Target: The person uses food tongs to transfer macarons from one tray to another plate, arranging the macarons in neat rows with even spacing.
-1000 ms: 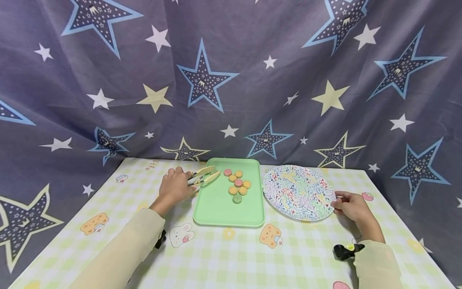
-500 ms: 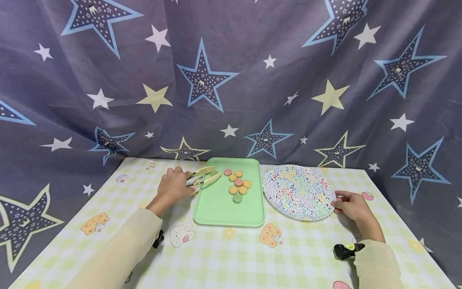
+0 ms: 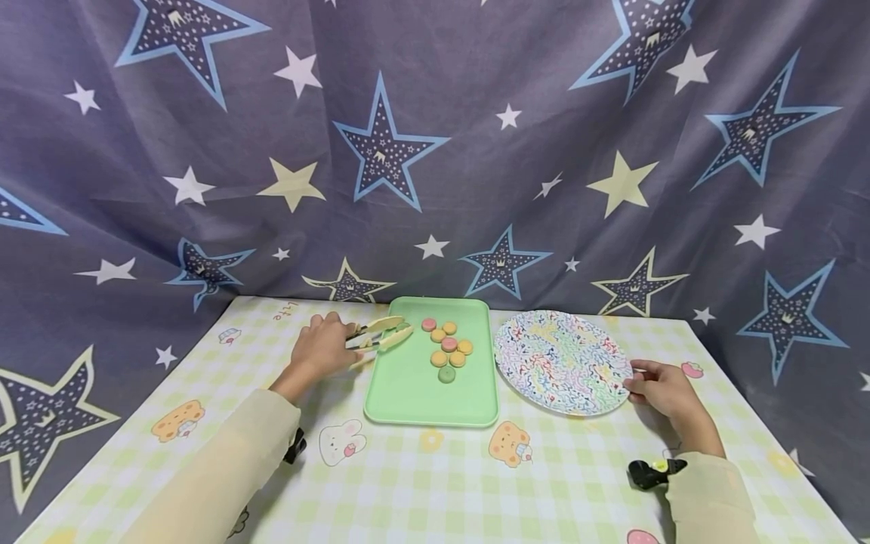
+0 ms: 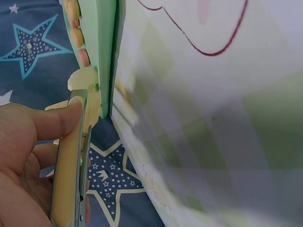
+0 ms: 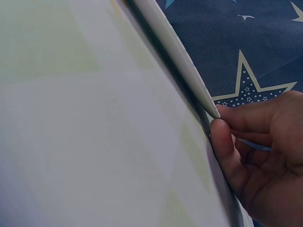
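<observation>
In the head view my left hand [image 3: 321,346] grips a pair of tongs [image 3: 384,339] with cream tips, which reach over the left edge of the green tray [image 3: 435,408]. The left wrist view shows the thumb pressed on the handle of the tongs [image 4: 67,175]. A bit of green shows between the tips; I cannot tell whether it is a macaron. On the tray lie several yellow macarons [image 3: 439,359], two pink macarons [image 3: 429,324] and a green macaron [image 3: 446,375]. My right hand [image 3: 669,393] pinches the right rim of a round, colour-speckled plate [image 3: 564,363] between thumb and fingers.
A checked tablecloth [image 3: 435,491] with cartoon prints covers the table. Behind it hangs a dark star-patterned curtain [image 3: 435,189] along the back edge. Tray and plate stand side by side near that edge.
My left hand and the tongs have shifted slightly left, and the left forearm has drawn back a little. The right hand, plate and the macarons lying on the tray stay where they were.
</observation>
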`<state>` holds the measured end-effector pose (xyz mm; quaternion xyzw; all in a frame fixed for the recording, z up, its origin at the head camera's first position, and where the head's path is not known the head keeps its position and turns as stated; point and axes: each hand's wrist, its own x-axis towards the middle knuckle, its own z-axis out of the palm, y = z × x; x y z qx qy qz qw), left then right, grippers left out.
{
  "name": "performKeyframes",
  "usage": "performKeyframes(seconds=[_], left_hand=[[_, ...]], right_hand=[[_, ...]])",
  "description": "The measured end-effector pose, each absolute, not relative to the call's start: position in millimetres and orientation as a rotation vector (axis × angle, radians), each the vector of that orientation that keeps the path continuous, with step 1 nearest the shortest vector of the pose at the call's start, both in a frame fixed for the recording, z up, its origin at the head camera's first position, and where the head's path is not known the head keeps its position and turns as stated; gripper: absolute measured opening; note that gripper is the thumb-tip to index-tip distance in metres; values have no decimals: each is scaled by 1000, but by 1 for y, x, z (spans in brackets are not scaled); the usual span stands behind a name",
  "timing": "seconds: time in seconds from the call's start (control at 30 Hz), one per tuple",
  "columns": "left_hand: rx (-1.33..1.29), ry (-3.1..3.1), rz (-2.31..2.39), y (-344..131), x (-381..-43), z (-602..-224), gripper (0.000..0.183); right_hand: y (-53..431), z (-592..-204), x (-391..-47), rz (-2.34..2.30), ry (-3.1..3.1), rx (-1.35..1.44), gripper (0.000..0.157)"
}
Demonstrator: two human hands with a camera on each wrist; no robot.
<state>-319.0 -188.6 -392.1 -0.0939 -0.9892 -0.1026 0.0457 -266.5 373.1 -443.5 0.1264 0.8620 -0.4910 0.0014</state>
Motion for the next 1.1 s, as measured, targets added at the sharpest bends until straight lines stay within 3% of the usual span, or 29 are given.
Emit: performKeyframes(seconds=[1.1], left_hand=[[-286, -3063, -359, -193, -315, -379, 65]], right_hand=[[374, -443, -267, -1560, 2698, 402, 58]])
